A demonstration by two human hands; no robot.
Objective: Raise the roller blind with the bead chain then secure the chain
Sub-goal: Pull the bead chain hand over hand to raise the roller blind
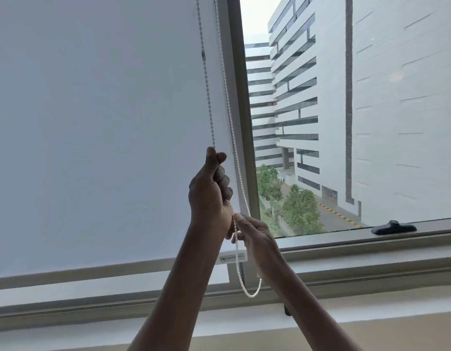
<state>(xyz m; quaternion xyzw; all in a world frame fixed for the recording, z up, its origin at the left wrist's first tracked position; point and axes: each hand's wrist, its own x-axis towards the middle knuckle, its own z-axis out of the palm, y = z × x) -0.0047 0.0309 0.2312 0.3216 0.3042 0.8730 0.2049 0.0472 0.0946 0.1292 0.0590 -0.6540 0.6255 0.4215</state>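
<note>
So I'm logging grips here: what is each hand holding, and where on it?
Both hold the bead chain: the left hand grips its left strand higher up, the right hand pinches the same strand just below.

A grey window sill (371,264) is seen crossing the lower frame; a black window handle (394,228) is mounted just above it at right.

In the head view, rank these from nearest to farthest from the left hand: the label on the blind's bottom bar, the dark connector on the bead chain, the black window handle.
From the left hand, which grips the bead chain:
1. Label on the blind's bottom bar, just below the hand and slightly right.
2. Dark connector, high above the hand on the left strand.
3. Black window handle, far right on the lower frame.
</note>
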